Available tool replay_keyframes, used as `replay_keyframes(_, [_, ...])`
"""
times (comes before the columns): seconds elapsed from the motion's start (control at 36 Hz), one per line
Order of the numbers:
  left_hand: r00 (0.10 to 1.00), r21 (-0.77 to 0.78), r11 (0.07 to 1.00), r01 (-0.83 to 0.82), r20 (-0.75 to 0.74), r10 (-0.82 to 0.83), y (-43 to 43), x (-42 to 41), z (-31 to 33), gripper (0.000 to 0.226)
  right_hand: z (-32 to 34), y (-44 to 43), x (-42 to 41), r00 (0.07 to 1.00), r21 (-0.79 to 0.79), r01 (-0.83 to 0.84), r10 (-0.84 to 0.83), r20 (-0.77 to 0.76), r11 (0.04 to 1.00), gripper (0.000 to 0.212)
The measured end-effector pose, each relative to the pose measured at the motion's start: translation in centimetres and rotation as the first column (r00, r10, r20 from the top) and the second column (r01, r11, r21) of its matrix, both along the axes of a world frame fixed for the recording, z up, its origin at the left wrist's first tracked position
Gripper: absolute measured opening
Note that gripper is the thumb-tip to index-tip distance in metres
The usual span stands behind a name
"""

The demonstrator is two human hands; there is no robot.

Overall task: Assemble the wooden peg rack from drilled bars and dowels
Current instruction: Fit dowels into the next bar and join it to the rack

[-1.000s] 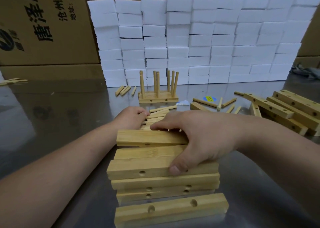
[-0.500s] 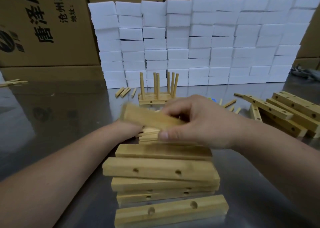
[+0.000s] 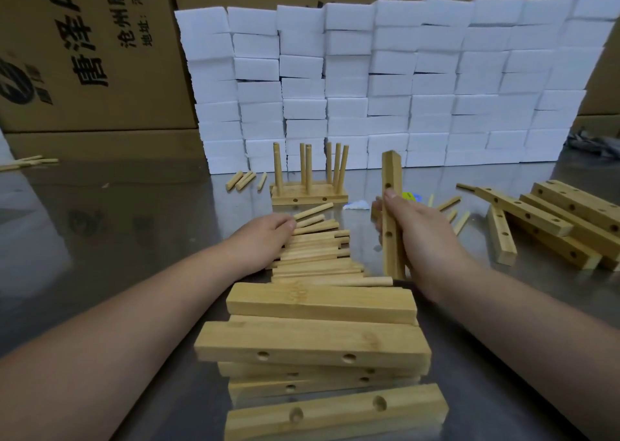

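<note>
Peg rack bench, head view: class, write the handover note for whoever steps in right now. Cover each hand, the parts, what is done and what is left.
Right hand grips a drilled bar upright, its lower end beside the dowel pile; no dowels are in it yet.
Left hand rests on that pile, fingertips at a dowel; a pinch cannot be confirmed.
Bar stack lies nearest the person; spare bars lie far right.
Done: one assembled rack stands behind the pile, pegs up.
Left: probably peg the held bar, then work through the stack.

Steel table [image 3: 117, 239] w/ bars [image 3: 312, 350], dowels [image 3: 315, 252], foam blocks [image 3: 402, 81]
</note>
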State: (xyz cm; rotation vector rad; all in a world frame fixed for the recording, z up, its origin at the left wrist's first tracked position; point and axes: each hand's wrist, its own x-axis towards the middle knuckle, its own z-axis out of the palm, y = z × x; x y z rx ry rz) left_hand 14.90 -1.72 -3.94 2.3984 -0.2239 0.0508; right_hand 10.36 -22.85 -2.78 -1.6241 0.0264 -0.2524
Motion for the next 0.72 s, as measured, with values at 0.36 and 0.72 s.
replay_keyframes(0.36, [0.978, -0.020, 0.985, -0.172, 0.117, 0.173, -0.6, 3.9, 1.3, 0.033, -0.9, -0.1, 0.2, 0.996, -0.036, -0.087, 0.086, -0.014, 0.996, 0.034])
replay_keyframes(0.72, [0.985, 0.339, 0.925, -0.170, 0.061, 0.159, -1.7, 6.3, 2.1, 0.017, -1.1, -0.3, 0.6, 0.995, 0.021, -0.100, 0.101, -0.027, 0.995, 0.033])
